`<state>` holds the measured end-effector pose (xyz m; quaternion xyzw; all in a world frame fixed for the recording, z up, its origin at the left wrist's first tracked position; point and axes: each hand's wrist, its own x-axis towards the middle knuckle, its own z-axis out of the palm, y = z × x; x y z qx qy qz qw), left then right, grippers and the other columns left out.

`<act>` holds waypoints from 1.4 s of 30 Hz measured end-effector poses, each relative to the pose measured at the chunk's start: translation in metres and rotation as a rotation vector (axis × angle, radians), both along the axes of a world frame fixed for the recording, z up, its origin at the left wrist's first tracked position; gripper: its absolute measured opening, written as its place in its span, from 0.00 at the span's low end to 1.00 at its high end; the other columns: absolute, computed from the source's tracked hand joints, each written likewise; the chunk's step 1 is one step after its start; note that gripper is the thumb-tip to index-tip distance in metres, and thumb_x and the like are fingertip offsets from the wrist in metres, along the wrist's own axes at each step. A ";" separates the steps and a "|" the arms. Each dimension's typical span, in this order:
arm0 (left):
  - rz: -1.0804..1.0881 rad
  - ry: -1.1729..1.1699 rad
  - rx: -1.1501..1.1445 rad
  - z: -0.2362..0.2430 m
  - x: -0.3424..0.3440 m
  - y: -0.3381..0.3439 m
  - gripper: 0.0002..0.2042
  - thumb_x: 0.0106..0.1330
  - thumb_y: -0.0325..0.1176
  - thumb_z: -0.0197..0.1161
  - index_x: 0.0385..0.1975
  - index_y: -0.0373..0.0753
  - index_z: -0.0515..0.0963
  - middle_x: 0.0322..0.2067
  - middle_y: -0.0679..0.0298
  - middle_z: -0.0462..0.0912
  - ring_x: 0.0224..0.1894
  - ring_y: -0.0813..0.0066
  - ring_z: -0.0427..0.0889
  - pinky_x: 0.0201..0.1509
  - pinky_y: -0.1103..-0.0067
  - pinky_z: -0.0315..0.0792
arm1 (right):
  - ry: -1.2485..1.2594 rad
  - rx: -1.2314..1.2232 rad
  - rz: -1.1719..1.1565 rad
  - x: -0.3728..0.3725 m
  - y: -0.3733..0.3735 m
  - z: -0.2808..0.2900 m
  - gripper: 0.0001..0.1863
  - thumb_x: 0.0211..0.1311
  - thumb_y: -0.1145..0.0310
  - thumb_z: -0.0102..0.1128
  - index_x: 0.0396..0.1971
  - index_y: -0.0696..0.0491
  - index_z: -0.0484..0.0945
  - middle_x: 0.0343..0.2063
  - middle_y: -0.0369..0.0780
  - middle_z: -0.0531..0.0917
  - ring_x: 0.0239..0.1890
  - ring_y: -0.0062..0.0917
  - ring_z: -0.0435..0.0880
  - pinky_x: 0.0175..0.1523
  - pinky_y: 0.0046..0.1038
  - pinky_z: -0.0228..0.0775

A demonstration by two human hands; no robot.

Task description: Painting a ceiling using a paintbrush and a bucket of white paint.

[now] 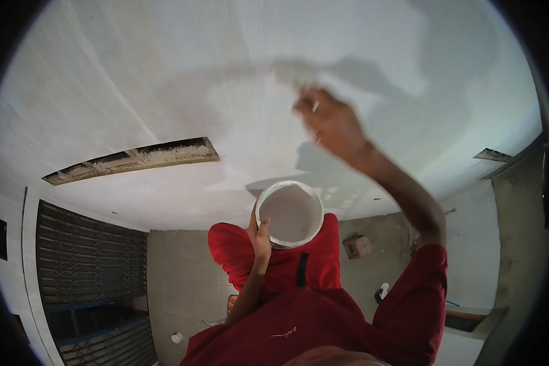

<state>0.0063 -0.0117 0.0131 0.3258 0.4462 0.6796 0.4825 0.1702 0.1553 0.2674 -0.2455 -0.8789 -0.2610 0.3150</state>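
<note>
The white bucket (258, 204) sits in front of your red trousers (232, 244), its round mouth facing up toward you, with smooth greyish liquid (293, 213) inside; your left hand (260, 240) grips its left side, the thumb up by the rim and the other fingers mostly hidden around the wall of it; your right hand (334, 121) is raised well above and beyond the bucket, its fingers curled around a pale tool (294, 72) that is too blurred to make out clearly; that tool is at the whitish wall (183, 36), though you cannot tell from here whether it touches; a dark shadow (366, 74) lies on the wall just right of it; lower on the wall, to the left, runs a long slot-like opening (137, 158) with rough edges, and a smaller opening (493, 155) is far to the right; beyond your knees spreads the grey floor (180, 268), with a small boxy object (357, 246) on the right and a small white container (176, 337) on the left; a dark folding grille (91, 253) stands at the far left
</note>
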 end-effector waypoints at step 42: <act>0.011 0.003 0.058 0.001 -0.003 0.006 0.26 0.63 0.25 0.53 0.64 0.28 0.64 0.58 0.55 0.73 0.60 0.68 0.71 0.65 0.76 0.61 | 0.044 0.647 -0.015 -0.095 0.075 0.236 0.04 0.50 0.75 0.63 0.23 0.59 0.77 0.29 0.46 0.78 0.36 0.33 0.81 0.40 0.34 0.76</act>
